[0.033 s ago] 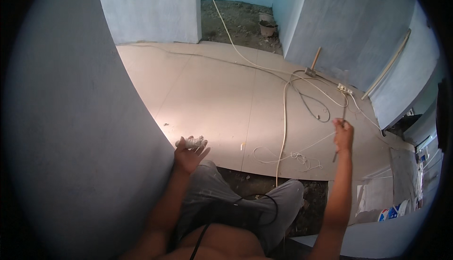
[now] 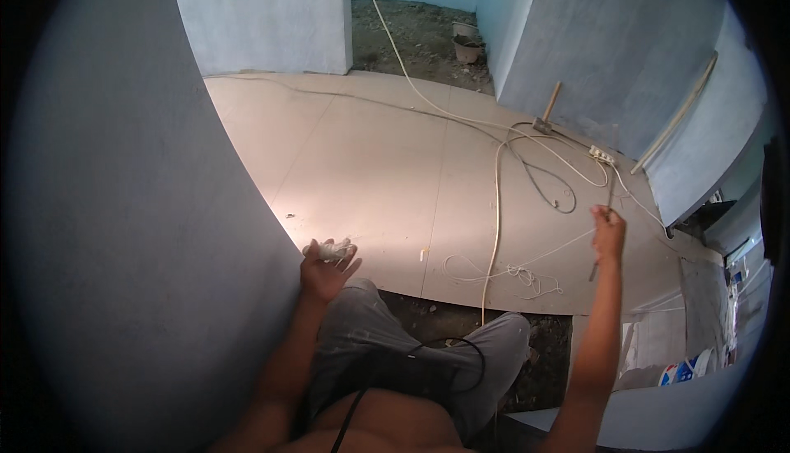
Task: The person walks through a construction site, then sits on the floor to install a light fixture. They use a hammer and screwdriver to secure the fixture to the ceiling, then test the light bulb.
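1. Cradling a wound bundle of pale string (image 2: 332, 250), L hand (image 2: 323, 272) is palm up, fingers loosely half-curled abt it, just beside grey wall (image 2: 164, 206), above tiled floor's (image 2: 370, 165) near L corner.
2. R hand (image 2: 609, 235) is closed in a fist grip arnd thin dark rod (image 2: 592, 272), held roughly upright nr floor's R edge; rod sticks out above & below fist.
3. Thin line (image 2: 555, 250) runs from R hand down-left twd floor; loose string tangle (image 2: 527, 280) lies nr floor's near edge, R of middle.
4. Thick cream cable (image 2: 497, 206) crosses floor to near edge, btwn hands; dark cable (image 2: 535, 177) loops w/ it.
5. Wood-handled hammer (image 2: 543, 120) stands head down nr floor's far R corner, handle up; white power strip (image 2: 601, 154) sits nr it, twd R edge.
6. Bucket (image 2: 467, 50) on bare soil, past floor's far edge.
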